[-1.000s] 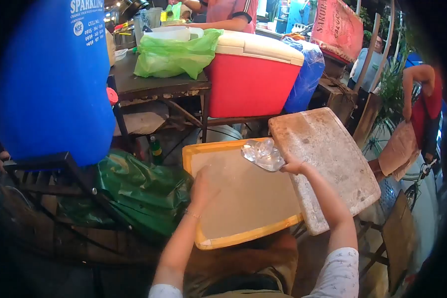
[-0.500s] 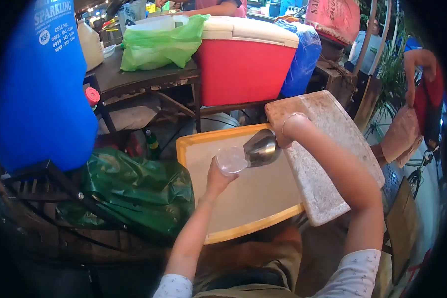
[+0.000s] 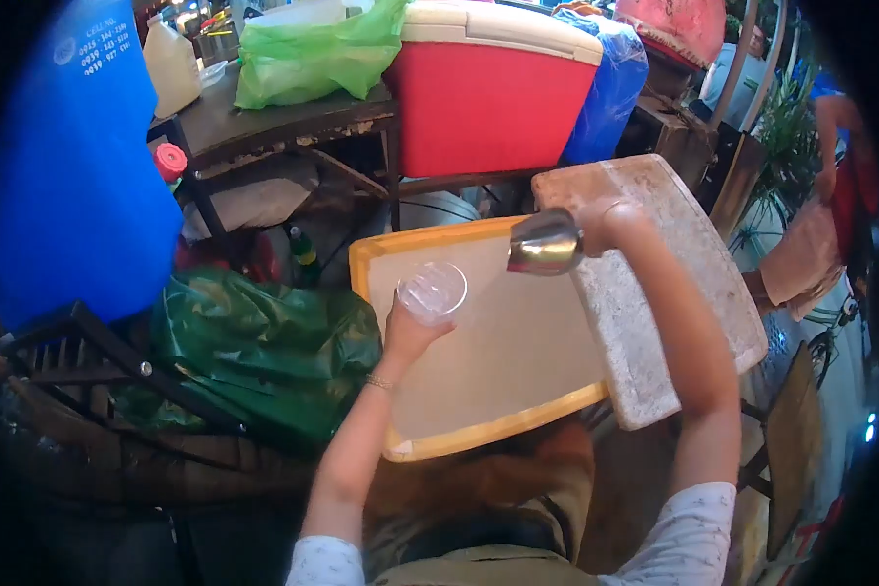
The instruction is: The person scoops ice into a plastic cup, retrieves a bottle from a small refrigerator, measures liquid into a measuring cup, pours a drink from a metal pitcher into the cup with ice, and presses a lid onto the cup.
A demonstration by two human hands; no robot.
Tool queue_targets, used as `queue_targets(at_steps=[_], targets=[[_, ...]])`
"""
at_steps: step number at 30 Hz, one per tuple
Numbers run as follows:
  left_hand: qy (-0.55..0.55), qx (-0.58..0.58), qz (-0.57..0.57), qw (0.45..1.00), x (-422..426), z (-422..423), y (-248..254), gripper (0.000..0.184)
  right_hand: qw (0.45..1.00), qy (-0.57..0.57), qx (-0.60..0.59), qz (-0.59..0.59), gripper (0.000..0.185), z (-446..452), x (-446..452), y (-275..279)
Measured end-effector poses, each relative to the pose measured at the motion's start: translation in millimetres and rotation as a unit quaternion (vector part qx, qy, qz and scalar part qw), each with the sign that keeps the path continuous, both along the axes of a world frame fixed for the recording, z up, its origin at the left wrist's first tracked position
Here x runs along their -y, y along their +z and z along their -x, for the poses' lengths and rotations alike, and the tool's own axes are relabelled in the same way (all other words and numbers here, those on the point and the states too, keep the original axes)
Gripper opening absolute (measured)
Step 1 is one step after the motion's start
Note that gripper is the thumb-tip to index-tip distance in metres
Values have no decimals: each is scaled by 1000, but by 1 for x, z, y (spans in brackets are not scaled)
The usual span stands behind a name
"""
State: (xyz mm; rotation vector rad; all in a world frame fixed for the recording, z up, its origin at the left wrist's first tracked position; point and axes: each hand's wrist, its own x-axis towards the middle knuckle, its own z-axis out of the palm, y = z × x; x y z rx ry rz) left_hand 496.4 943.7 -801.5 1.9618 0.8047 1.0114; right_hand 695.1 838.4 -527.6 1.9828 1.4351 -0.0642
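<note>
A clear plastic cup (image 3: 432, 293) with ice in it is held by my left hand (image 3: 416, 330), fingers wrapped round its side. My right hand (image 3: 601, 225) grips a shiny metal scoop (image 3: 545, 242), tilted with its mouth toward the cup but apart from it; whether anything is inside the scoop cannot be seen. Both are over an ice box with a yellow-taped rim (image 3: 498, 427) and a pale, hazy interior. A stained foam lid (image 3: 669, 293) leans against the box's right side, below my right forearm.
Behind stands a red cooler (image 3: 488, 109) with a white lid, beside a dark table (image 3: 293, 125) bearing a green plastic bag (image 3: 313, 57). A large blue container (image 3: 68, 176) and green tarp (image 3: 264, 342) are at left. A person's arm (image 3: 827, 146) shows at far right.
The scoop, earlier full of ice, was tipped at the cup and has since drawn back to the right. My left hand, first reaching into the box, came up with the cup, now holding ice.
</note>
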Motion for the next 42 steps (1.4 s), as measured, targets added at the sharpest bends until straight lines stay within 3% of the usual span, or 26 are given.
queue_targets(at_steps=[2, 4, 5, 6, 9, 12, 13, 15, 16, 18, 19, 20, 21, 23, 25, 26, 28, 30, 32, 34, 37, 39, 42], targets=[[-2, 20, 0, 1000, 0, 5, -12, 74, 992, 80, 25, -94, 44, -61, -22, -105], [-3, 41, -2, 999, 5, 13, -14, 69, 988, -85, -90, 93, 51, -63, -40, -175], [-13, 17, -11, 1000, 9, 19, -5, 66, 976, -81, -151, 134, 47, -72, -47, -230], [-22, -10, -19, 1000, 15, 25, 5, 63, 936, -182, -255, 162, 38, -94, -58, -305], [8, 25, 64, 998, 32, 41, 34, 58, 938, -188, -269, 117, 29, -65, -34, -375], [3, -5, 54, 998, 39, 52, 55, 57, 945, -196, -245, 91, 37, -38, -24, -366], [2, -8, 56, 998, 42, 55, 61, 57, 944, -197, -247, 93, 37, -45, -27, -386], [2, -13, 83, 996, 46, 61, 70, 70, 934, -249, -246, 73, 45, -62, -35, -417], [-2, -18, 90, 996, 49, 65, 72, 70, 931, -254, -250, 80, 45, -57, -29, -402], [55, -37, 35, 997, 58, 74, 82, 84, 790, -327, -475, -208, 89, -51, -20, -359], [29, 56, 176, 982, 63, 77, 90, 88, 791, -330, -472, -204, 89, -51, -14, -351], [26, 155, 308, 938, 68, 80, 97, 92, 436, -387, -719, -378, 91, -45, 1, -342], [40, 72, 189, 978, 71, 92, 99, 93, -12, -356, -809, -467, 92, -44, 13, -334], [44, 5, 111, 993, 83, 108, 109, 95, -240, -368, -699, -564, 99, -45, 17, -303], [23, 15, 146, 989, 95, 119, 138, 96, -436, -367, -594, -568, 100, -64, 23, -317], [31, -115, 19, 993, 101, 126, 154, 95, -443, -364, -593, -566, 100, -64, 18, -308], [32, -248, -105, 963, 100, 130, 181, 94, -313, -386, -498, -711, 86, -52, 21, -292], [35, -133, 32, 990, 106, 128, 213, 90, -307, -386, -489, -720, 78, -43, 33, -271], [55, -136, 9, 989, 113, 136, 221, 87, -291, -383, -486, -730, 69, -32, 56, -233], [86, -73, 164, 980, 118, 142, 242, 75, -307, -468, -470, -682, 52, -5, 89, -193], [146, 38, 376, 914, 126, 150, 272, 58, -195, -499, -485, -691, 43, 11, 176, -203], [187, 87, 438, 875, 132, 162, 274, 52, -133, -555, -486, -662, 37, 9, 228, -208], [214, 140, 568, 782, 139, 185, 262, 69, -37, -615, -540, -573, 32, -24, 282, -232]])
